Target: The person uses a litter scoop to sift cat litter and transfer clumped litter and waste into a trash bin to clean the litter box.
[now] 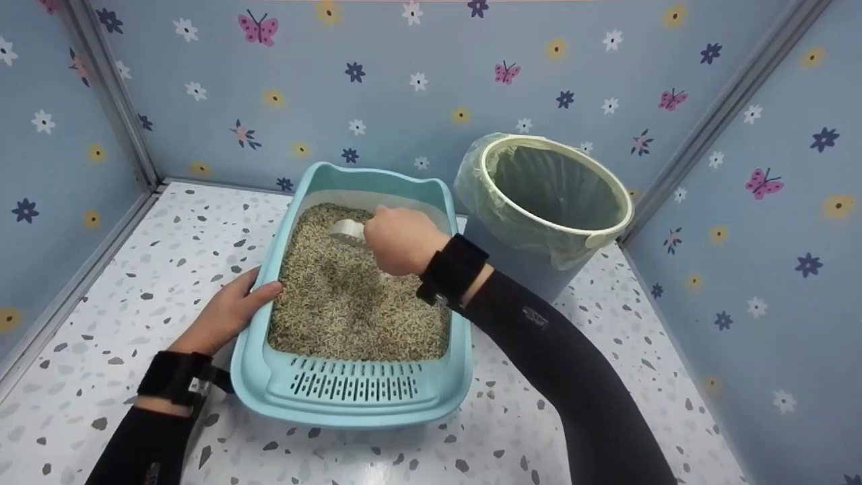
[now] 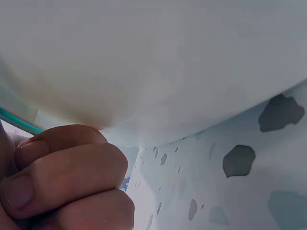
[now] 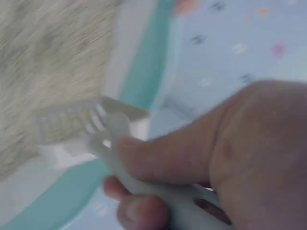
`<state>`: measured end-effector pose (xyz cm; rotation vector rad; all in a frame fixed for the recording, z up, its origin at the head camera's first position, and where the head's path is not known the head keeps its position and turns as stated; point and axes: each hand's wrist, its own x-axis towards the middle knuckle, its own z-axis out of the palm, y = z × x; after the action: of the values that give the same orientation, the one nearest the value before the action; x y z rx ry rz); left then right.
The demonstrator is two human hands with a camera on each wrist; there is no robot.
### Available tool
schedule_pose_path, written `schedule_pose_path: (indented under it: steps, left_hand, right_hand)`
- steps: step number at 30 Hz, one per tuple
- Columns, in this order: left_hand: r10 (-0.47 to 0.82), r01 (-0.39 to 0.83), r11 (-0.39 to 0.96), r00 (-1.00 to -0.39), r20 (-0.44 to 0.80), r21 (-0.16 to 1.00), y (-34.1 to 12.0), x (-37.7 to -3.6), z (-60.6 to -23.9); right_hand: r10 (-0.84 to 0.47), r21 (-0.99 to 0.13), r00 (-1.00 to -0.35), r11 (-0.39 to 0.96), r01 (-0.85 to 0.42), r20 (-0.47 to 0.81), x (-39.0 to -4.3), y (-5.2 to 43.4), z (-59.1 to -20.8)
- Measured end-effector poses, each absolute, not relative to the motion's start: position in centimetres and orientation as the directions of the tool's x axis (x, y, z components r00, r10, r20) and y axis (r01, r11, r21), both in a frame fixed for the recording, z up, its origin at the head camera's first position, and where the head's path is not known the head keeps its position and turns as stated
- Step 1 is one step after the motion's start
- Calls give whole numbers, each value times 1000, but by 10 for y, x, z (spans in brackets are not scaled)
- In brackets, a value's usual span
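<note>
Fingers of the right hand (image 1: 403, 241) gripped the scoop (image 1: 348, 232), which seemed light, stiff, best held by its handle. The left hand (image 1: 232, 306) gripped the tray (image 1: 363, 412) at left

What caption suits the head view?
Right hand holds white slotted plastic scoop over turquoise plastic litter tray; left hand grips its rim.

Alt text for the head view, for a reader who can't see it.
A person's right hand holds a pale scoop over litter in a blue tray, while the left hand grips the tray's rim; a lined bin stands to the right.
</note>
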<state>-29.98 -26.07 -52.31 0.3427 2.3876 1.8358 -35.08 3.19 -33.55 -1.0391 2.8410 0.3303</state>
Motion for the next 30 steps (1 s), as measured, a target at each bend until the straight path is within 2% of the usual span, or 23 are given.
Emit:
schedule_pose_path:
  steps: [6,12,20,30]
  left_hand:
    - [230,109,260,-972,48,959,-256,-301,-523]
    - [236,102,266,-971,37,958,-252,-303,-520]
    - [210,104,298,-977,41,949,-256,-303,-516]
    - [226,102,270,-973,40,957,-262,-300,-522]
  right_hand:
    - [-549,186,-825,804,-565,-133,-391,25,-368]
    - [-550,164,-807,794,-585,-217,-399,17,-384]
    - [-675,60,-681,696,-715,-285,-371,-1,-372]
    - [-744,159,-598,580,-799,-298,-309,12,-379]
